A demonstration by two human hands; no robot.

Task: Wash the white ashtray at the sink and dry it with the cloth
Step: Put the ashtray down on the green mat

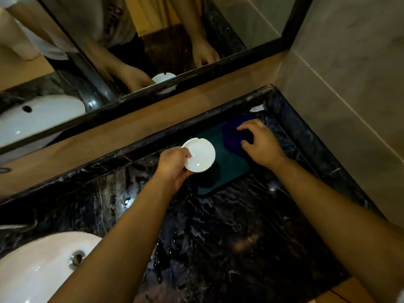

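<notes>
At the lower left, the white oval ceramic sink basin [32, 272] is set into the dark, white-veined marble desk [229, 237], its overflow hole showing near the rim. The desk surface glistens with wet patches beside the basin. Above it, along the back wall, a black-framed mirror [153, 51] reflects the basin, both arms and the ashtray.

Moving right, the left hand [175, 166] is raised over the desk, holding the round white ceramic ashtray [199, 155]. The fingers [185, 153] pinch its left rim, thumb on top and the others curled beneath. The ashtray is tilted towards the camera, showing a smooth, shiny face with a small notch at its upper edge. It hangs above the left part of a dark teal rectangular mat [229, 162] that lies flat on the desk.

Further right, the right hand [260, 143] rests on a dark blue cloth [234, 136] lying on the far end of the mat. Its fingers are spread and bent, fingertips pressing down on the fabric. A beige tiled wall [349, 84] closes off the right side.
</notes>
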